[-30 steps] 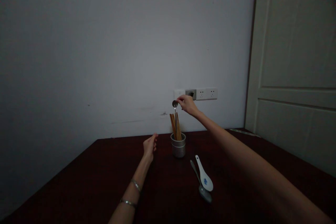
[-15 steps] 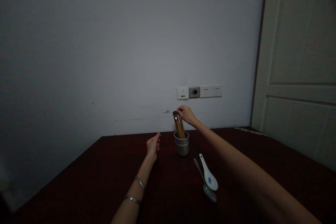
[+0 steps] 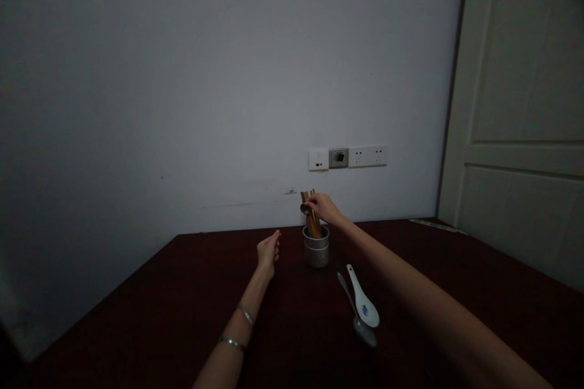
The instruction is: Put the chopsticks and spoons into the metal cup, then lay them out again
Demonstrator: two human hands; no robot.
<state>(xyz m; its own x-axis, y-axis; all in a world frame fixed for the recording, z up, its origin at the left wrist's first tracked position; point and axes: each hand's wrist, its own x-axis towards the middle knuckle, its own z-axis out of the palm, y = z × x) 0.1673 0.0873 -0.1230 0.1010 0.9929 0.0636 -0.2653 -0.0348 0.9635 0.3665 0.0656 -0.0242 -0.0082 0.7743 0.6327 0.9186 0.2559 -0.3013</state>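
Note:
My right hand [image 3: 322, 206] pinches a small metal spoon close to its dark round bowl [image 3: 304, 208]. The spoon's handle is hard to make out among several wooden chopsticks [image 3: 314, 225]. These chopsticks stand upright, leaning a little, in a grey metal cup [image 3: 316, 252]. To the left of the cup, my left hand [image 3: 267, 250] is closed with the thumb on top, and nothing shows in it. In front of the cup, a white soup spoon [image 3: 366, 309] with a blue mark lies beside a metal spoon [image 3: 364, 334], their bowls touching or overlapping.
The dark red table [image 3: 182, 292] runs back to a pale wall [image 3: 228, 103]. Sockets and a switch plate [image 3: 347, 158] sit on the wall behind the cup. At the right stands a panelled door [image 3: 524, 103]. A pale strip [image 3: 438, 227] lies along the table's back right edge.
My right hand has moved down slightly, and the spoon's bowl has dropped below the chopstick tops. The left hand has stayed nearly still.

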